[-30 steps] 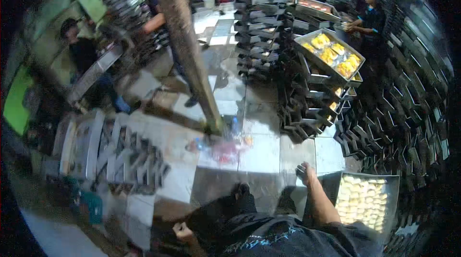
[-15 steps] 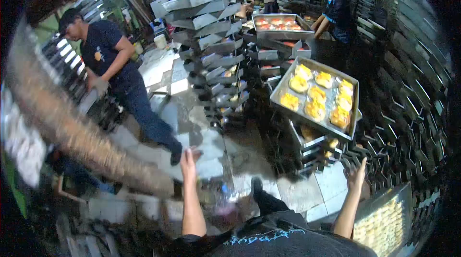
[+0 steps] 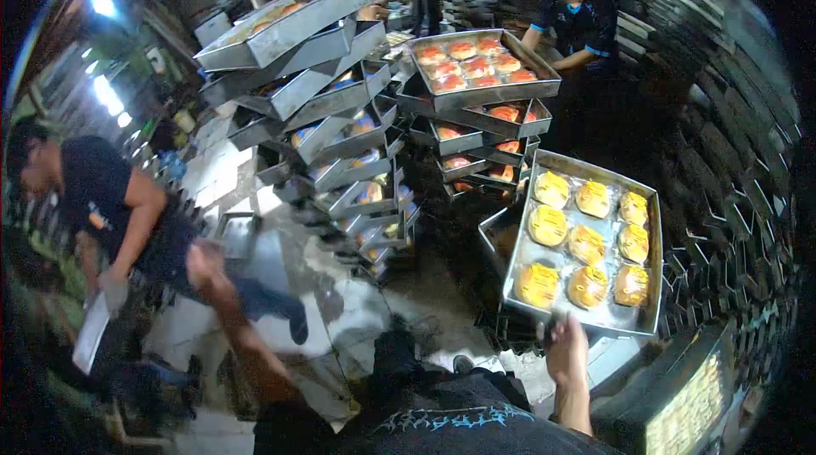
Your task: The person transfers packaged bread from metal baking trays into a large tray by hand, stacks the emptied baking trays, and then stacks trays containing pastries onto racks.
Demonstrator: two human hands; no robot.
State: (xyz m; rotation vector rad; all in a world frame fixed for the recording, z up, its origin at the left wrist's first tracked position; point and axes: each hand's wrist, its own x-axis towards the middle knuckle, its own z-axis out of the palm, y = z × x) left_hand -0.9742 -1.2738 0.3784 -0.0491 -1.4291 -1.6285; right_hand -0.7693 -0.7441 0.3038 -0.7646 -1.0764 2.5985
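My right hand is raised at the near edge of a metal tray of round buns with yellow topping. Its fingers are dark and partly hidden, and whether they grip the rim or only overlap it in view is unclear. The tray lies tilted in view on top of a stack of other trays. Off to the left, my left hand is smeared by motion, with the arm stretched out. No held object shows in it, and its fingers are not distinct.
Crosswise-stacked trays stand ahead; another stack bears a tray of red-topped buns. A co-worker on the left holds a light flat object. Another person stands behind the stacks. A tray of small pale pieces lies lower right.
The view has swung, and the yellow-bun tray appears nearer. My right hand has come to its near edge. My left hand has moved away to the left. The long brown blur at left is gone.
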